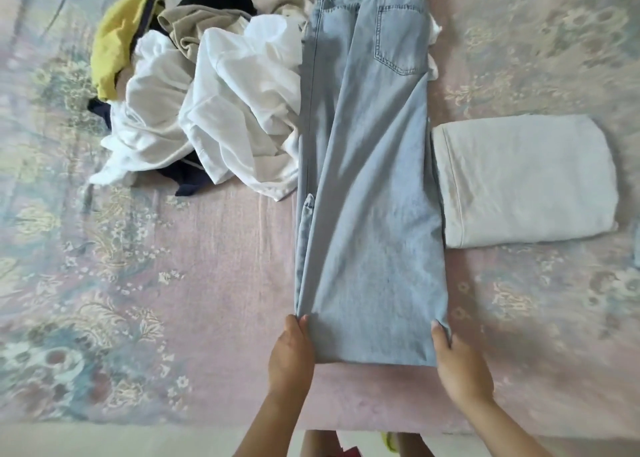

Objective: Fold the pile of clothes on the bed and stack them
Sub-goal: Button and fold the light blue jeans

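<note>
Now | bed [173, 248]: pink floral sheet | left hand [291, 352], right hand [460, 370] grip jeans [367, 214] hem

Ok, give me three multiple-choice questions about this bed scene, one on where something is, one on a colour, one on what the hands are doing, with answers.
1. Where does the folded white cloth lie?
A. right of the jeans
B. on the pile
C. under the jeans

2. What colour is the garment at the pile's far left?
A. red
B. yellow
C. green

3. What are the hands doing?
A. both resting open on the bed
B. one lifting a white shirt
C. each gripping a corner of the jeans' near end

Answers: 1 A, the cloth sits beside the jeans' right edge, apart from the pile. 2 B, a yellow garment shows at the pile's left. 3 C, the left hand and right hand each curl round a hem corner.
</note>
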Demonstrator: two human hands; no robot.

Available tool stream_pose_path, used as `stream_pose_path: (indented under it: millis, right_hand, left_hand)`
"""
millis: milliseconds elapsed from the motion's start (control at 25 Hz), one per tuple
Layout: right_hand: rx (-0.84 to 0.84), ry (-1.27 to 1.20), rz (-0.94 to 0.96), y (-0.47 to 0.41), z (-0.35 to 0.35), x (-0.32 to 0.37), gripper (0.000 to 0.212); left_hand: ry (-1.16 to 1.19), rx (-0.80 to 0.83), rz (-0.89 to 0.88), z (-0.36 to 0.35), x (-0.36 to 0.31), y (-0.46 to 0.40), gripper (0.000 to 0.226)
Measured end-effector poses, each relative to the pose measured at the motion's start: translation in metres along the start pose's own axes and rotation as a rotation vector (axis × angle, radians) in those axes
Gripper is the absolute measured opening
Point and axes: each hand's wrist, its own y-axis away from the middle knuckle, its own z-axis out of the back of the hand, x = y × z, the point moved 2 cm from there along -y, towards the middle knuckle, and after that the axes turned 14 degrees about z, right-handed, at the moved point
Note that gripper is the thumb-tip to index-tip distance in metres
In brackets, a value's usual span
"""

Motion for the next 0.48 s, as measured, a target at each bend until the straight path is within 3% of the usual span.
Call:
stream_pose_path:
  millis: [80, 160, 280, 360, 480]
  right_hand:
    - [0.089, 0.142, -0.046, 0.015, -0.004, -0.018, 0.052]
    - [0.015, 0.248, 0.043, 0.02, -0.009, -0.022, 0.047]
    - [-0.171, 0.543, 0.454, 0.006, -0.015, 0.011, 0.063]
    - [-0.069, 0.662, 0.703, -0.016, -0.023, 0.047, 0.062]
    - [0.034, 0.773, 0.794, -0.065, -0.04, 0.074, 0.06]
  left_hand:
    - [-0.163, 0.049, 0.076, -0.02, 0.022, 0.012, 0.026]
    - [-0.317, -0.095, 0.087, -0.025, 0.025, 0.019, 0.013]
    - [-0.271, -0.5, -0.243, -0.025, -0.014, 0.016, 0.046]
    - [-0.29, -0.436, -0.519, -0.026, -0.054, 0.005, 0.055]
    - [-0.495, -0.422, -0.695, -0.03, -0.1, -0.048, 0.055]
